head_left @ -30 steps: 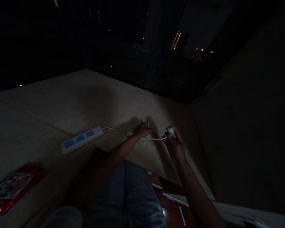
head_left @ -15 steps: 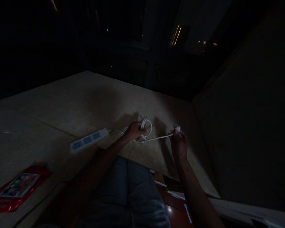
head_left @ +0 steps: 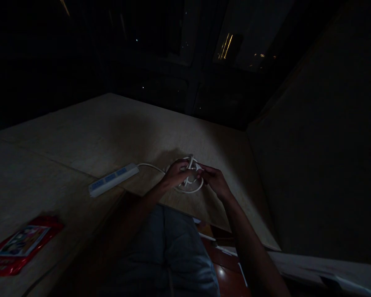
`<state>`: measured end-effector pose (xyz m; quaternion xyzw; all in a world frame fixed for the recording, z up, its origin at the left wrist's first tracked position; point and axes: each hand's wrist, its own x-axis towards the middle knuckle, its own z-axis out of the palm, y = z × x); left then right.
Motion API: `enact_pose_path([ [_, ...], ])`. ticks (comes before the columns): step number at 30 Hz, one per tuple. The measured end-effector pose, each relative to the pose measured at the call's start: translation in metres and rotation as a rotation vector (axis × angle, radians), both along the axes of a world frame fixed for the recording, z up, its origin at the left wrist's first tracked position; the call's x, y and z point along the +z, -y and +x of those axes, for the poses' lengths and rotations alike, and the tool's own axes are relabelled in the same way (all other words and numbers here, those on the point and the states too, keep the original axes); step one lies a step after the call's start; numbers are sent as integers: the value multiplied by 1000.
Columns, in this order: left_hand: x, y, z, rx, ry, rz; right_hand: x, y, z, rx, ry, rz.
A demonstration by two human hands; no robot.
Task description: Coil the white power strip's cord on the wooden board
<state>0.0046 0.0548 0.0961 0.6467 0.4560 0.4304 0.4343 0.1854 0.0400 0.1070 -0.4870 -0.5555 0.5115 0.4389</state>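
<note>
My left hand point(head_left: 177, 174) is closed round coils of a white power cord point(head_left: 193, 191), just above the pale tabletop. Close beside it, my right hand point(head_left: 214, 180) pinches the cord's white plug point(head_left: 199, 167) in its fingertips. A loop of cord hangs below and between the two hands. From the left hand the cord runs left to a white power strip point(head_left: 113, 180) with blue socket panels, which lies on the table and tilts slightly away. The plug's prongs are too dark to make out clearly.
A shiny red packet point(head_left: 24, 245) with a picture label lies at the table's left front. A thin dark cable runs near it. My legs point(head_left: 170, 251) are below the table's front edge. A dark wall point(head_left: 315, 165) rises on the right, and dark windows stand behind.
My right hand has moved left with the plug, from well apart to right beside my left hand. The stretched cord has slackened into a loop. The power strip has rolled slightly.
</note>
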Motion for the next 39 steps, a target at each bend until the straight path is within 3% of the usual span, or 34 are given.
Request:
enact_pose_path([
  [5, 1, -1, -4, 54, 30, -94, -5, -5, 3, 47, 34, -82],
  [12, 0, 4, -6, 89, 272, -273, -20, -9, 0, 1, 81, 79],
  [16, -1, 3, -12, 68, 317, -254, -25, -7, -2, 20, 102, 70],
  [21, -1, -3, -13, 45, 205, -159, -28, -7, 1, 68, 153, 70],
  [27, 5, -5, -12, -128, 186, -145, -23, -17, -6, 238, 218, 213],
  [29, 8, -7, -14, -178, 138, -154, -22, -19, -11, 185, 206, 231],
  [33, 15, -11, -20, -138, 46, -173, -18, -17, -19, 22, 183, 225],
  [39, 28, 0, -23, -58, 163, -312, -6, -14, -19, -6, 185, 320],
])
